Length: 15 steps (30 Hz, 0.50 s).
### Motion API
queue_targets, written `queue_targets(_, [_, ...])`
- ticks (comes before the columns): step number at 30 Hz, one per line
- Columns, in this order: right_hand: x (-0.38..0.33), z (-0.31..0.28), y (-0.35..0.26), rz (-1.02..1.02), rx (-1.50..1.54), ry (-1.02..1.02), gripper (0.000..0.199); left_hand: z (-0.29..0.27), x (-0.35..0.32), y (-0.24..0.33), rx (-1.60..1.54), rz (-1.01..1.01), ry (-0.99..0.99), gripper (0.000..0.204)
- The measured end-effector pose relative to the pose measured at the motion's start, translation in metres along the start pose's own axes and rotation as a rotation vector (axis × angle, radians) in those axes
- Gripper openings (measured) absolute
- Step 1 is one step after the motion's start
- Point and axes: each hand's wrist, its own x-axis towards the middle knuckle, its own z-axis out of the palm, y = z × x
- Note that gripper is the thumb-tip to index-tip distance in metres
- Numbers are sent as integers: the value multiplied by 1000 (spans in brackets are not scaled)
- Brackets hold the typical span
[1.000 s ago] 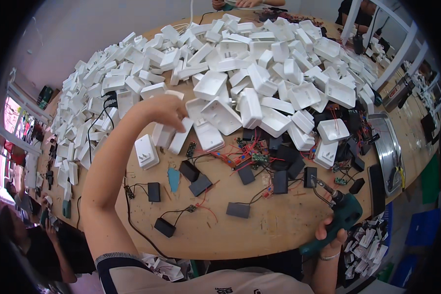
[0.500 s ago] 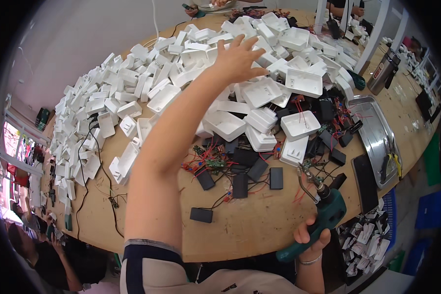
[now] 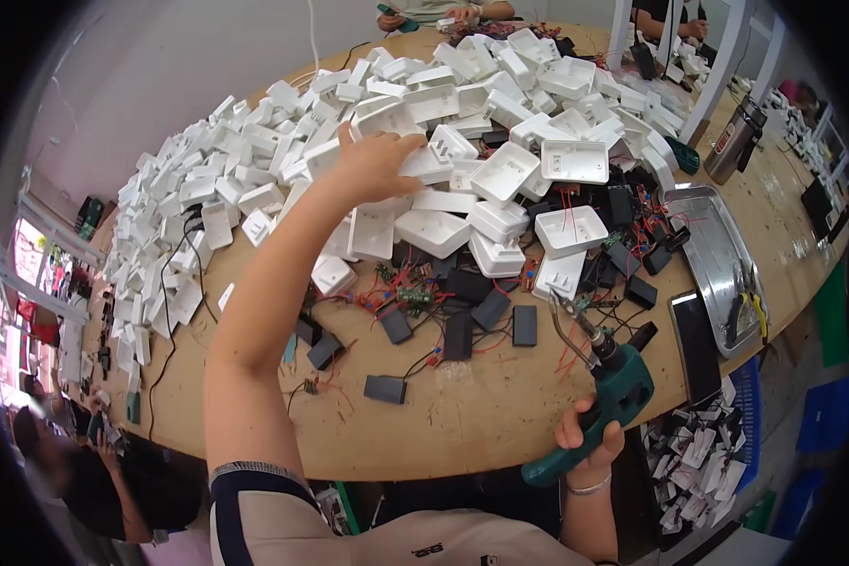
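Observation:
My left hand (image 3: 377, 168) reaches over the pile of white plastic housings (image 3: 434, 231), its fingers spread among them. Some fingertips are hidden against the shells. A white housing with prongs (image 3: 454, 143) lies just right of the fingers. My right hand (image 3: 587, 443) is wrapped round the handle of a green soldering gun (image 3: 623, 389). The gun's metal tip and curved feed tube point up and left, near a white pronged housing (image 3: 560, 274). Black rectangular blocks (image 3: 458, 337) with red and black wires and a green circuit board (image 3: 415, 297) lie in front of the pile.
At the right are a metal tray (image 3: 722, 250) holding yellow-handled pliers (image 3: 757, 311), a dark phone (image 3: 694, 349) and a steel flask (image 3: 737, 140). A blue basket (image 3: 747, 415) of white parts stands below the table edge. Black cables (image 3: 167, 311) cross the left side. Other people work around the table.
My left hand has moved left and down into the white housings, and several there have shifted. My view has shifted slightly. My right hand keeps hold of the soldering gun.

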Motion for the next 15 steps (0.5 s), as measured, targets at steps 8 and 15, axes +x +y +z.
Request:
queue_targets(8, [-6, -7, 3, 29, -7, -58, 49, 3, -83, -29, -1095, 13, 252, 46])
queue_targets(15, [-2, -14, 0, 64, -40, -52, 51, 9, -183, 43, -1825, -204, 10, 39])
